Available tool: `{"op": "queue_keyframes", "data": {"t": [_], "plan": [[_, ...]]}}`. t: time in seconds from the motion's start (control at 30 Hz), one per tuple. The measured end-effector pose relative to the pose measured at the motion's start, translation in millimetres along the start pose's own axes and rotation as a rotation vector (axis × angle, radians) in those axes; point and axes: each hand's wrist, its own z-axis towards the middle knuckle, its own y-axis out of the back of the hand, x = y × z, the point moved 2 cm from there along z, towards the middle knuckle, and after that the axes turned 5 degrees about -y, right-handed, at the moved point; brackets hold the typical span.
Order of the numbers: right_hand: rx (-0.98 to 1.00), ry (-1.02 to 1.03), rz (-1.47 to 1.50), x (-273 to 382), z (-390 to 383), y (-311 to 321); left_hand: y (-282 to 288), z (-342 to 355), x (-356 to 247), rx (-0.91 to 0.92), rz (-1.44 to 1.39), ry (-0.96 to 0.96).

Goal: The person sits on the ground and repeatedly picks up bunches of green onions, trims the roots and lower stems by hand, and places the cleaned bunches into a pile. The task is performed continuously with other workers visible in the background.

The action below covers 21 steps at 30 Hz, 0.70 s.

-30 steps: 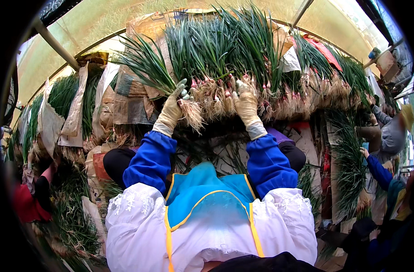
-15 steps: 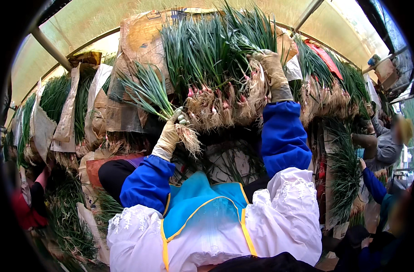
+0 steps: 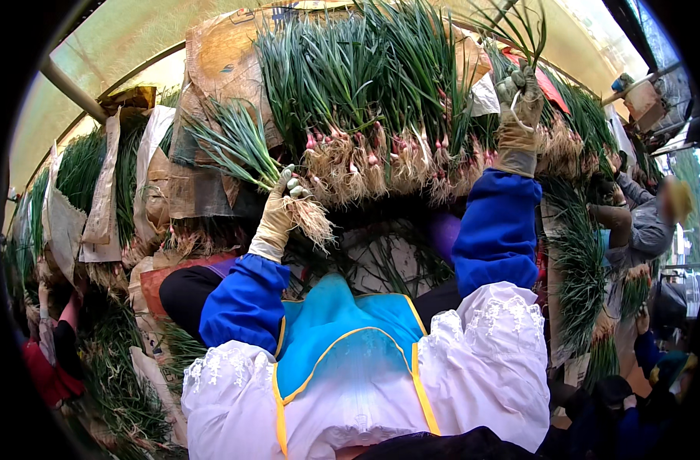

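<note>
My left hand (image 3: 276,205), in a pale glove with grey-green fingertips, is closed around a bunch of spring onions (image 3: 246,146). Their leaves fan out up to the left, and pale roots hang past the fingers. At the upper right, my right hand (image 3: 521,100), gloved alike, is closed on a few spring onion stalks (image 3: 535,34). Green leaves rise above it and a thin white strand loops across the glove. Between and beyond my hands lies a thick row of spring onions (image 3: 358,84), leaves away from me, pinkish bulbs and tangled roots toward me.
Brown sacking (image 3: 227,69) lies left of the row. More onion heaps stand on the left (image 3: 82,169) and right (image 3: 588,138), with a red sheet (image 3: 545,80) among them. Co-workers sit at far left (image 3: 51,345), right (image 3: 653,222) and lower right (image 3: 649,383).
My right hand has moved right and up, off the row's right end, with a few stalks in it. My left hand keeps its bunch nearly in place. The lower-right co-worker's arm has shifted.
</note>
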Motion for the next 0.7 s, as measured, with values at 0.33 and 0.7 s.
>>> {"op": "queue_keyframes", "data": {"t": [0.33, 0.7], "plan": [[-0.396, -0.574, -2.039, -208, -80, 8, 14, -10, 9, -0.002, 0.084, 0.065], [-0.284, -0.364, -1.322, -87, 1, 100, 13, -6, 5, -0.017, 0.137, 0.061]]}}
